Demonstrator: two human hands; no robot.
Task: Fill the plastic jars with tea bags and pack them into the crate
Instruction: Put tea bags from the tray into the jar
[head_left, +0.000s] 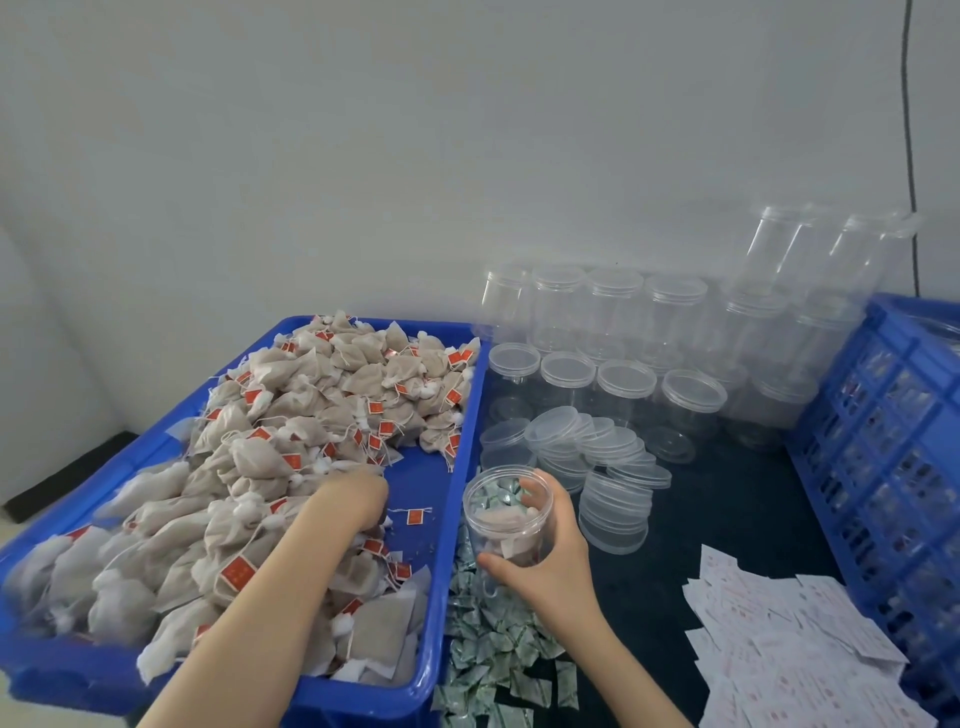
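I see the blue crate (893, 441) cut off at the right edge, its contents blurred. My left hand (358, 499) digs into the tea bags (249, 467), fingers buried, grip unreadable. My right hand (556, 561) is wrapped around the open jar (506, 519) on the worktop (737, 509).

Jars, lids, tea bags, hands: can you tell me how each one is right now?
held jar: upright, lid off, partly filled.
right hand: grips the held jar.
left hand: reaching into the tea bags, grip hidden.
blue tray: heaped with tea bags.
empty jars: upright, some lidded.
loose lids: stacked, leaning.
blue crate: contents unclear.
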